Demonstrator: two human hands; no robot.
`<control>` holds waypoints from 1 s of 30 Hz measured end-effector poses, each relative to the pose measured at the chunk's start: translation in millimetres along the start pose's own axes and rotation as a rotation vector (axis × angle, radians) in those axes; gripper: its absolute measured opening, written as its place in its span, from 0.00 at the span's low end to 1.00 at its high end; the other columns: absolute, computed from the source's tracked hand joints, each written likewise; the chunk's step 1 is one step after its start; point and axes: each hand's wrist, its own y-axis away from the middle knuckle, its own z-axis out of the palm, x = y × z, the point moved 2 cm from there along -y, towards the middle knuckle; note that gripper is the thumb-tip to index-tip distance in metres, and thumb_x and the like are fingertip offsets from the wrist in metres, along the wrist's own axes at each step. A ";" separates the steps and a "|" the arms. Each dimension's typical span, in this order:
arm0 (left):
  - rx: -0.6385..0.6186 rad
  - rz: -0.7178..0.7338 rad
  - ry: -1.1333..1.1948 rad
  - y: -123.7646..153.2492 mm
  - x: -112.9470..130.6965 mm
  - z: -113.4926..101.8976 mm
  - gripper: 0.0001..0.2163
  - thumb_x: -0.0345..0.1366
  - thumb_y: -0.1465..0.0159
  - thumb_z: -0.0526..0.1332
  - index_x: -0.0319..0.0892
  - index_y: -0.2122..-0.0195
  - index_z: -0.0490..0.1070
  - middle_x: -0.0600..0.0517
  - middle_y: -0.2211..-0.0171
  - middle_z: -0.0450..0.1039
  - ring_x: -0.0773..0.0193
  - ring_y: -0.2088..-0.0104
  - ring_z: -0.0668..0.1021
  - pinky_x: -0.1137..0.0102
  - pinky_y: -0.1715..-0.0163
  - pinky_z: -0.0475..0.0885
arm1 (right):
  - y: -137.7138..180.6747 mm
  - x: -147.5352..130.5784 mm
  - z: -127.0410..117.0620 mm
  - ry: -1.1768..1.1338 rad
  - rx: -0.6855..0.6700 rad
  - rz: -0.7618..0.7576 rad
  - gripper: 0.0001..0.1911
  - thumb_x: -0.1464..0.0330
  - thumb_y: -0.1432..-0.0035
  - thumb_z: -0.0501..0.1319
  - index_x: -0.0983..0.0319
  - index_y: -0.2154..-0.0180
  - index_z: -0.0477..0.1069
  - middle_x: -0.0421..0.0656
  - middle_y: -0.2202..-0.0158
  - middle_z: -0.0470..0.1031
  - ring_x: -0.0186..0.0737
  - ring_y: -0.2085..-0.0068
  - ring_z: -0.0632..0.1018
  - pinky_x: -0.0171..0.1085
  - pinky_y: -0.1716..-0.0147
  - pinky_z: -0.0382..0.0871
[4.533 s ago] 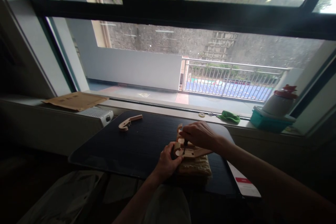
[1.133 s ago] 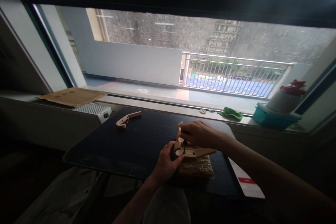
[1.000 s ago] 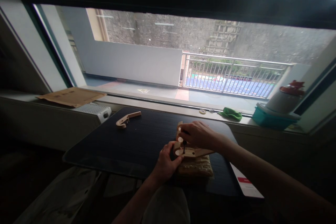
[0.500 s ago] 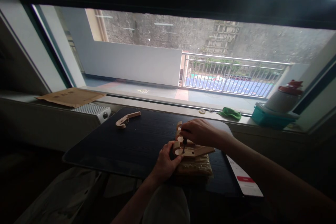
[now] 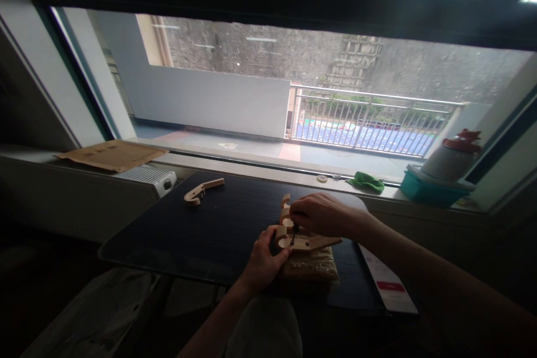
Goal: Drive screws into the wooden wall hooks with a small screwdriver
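A pale wooden hook [image 5: 312, 244] with a curled end lies across a plastic-wrapped block [image 5: 310, 267] at the table's near edge. My left hand [image 5: 264, 260] is closed round its curled end from the left, thumb along the near side. From above, my right hand [image 5: 314, 213] grips a screwdriver [image 5: 295, 232]; most of the handle is hidden in the fingers. Its thin shaft points down, with the tip at the wood beside the curl. More curved wooden pieces [image 5: 286, 212] stand just behind, partly covered by my right hand.
On the dark table [image 5: 168, 240], another wooden hook [image 5: 199, 191] with screws standing in it lies at the far left. A phone [image 5: 388, 285] with a lit screen is at the right edge. The sill holds a green cloth [image 5: 367, 181], a teal box [image 5: 432, 187] and a brown envelope [image 5: 113, 155].
My right hand has turned and dipped slightly on the screwdriver. My left hand and the hook keep their places; the whole view has shifted a little.
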 end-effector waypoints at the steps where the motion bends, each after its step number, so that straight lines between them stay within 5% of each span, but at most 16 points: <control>1: 0.003 -0.001 0.005 0.1 0.7 -0.2 0.12 0.33 0.47 0.62 0.44 0.60 0.69 0.52 0.63 0.72 0.62 0.62 0.74 0.69 0.59 0.68 | -0.6 1.0 2.5 0.008 0.008 0.032 0.16 0.63 0.37 0.49 0.62 0.68 0.72 0.42 0.72 0.74 0.31 0.73 0.69 0.33 0.73 0.53; 6: 0.012 -0.015 0.022 -0.1 2.6 -0.8 0.12 0.33 0.48 0.62 0.44 0.61 0.69 0.53 0.65 0.72 0.61 0.62 0.74 0.70 0.60 0.68 | -4.1 0.2 6.2 0.055 0.053 0.121 0.18 0.62 0.36 0.48 0.63 0.70 0.70 0.42 0.76 0.72 0.31 0.76 0.67 0.34 0.76 0.50; 13: -0.011 -0.003 0.000 0.0 -3.2 0.7 0.13 0.33 0.47 0.61 0.44 0.59 0.68 0.52 0.63 0.71 0.61 0.61 0.74 0.70 0.59 0.68 | 0.9 -2.1 -11.3 -0.005 0.005 0.003 0.16 0.61 0.38 0.51 0.61 0.68 0.72 0.40 0.73 0.73 0.30 0.75 0.67 0.32 0.76 0.51; 21: 0.063 -0.015 0.049 -6.1 9.4 -3.4 0.22 0.34 0.49 0.65 0.44 0.52 0.66 0.49 0.55 0.68 0.57 0.53 0.72 0.63 0.51 0.66 | 1.8 -3.3 -1.3 -0.149 0.025 0.043 0.15 0.64 0.38 0.51 0.63 0.69 0.72 0.41 0.73 0.73 0.29 0.74 0.67 0.32 0.72 0.55; 30: 0.095 0.071 -0.030 -20.1 22.6 -0.1 0.13 0.38 0.49 0.65 0.41 0.63 0.75 0.47 0.61 0.72 0.55 0.56 0.72 0.62 0.53 0.69 | 6.2 -3.2 4.5 -0.188 0.111 0.087 0.11 0.66 0.41 0.53 0.62 0.70 0.72 0.37 0.77 0.69 0.28 0.77 0.62 0.31 0.76 0.52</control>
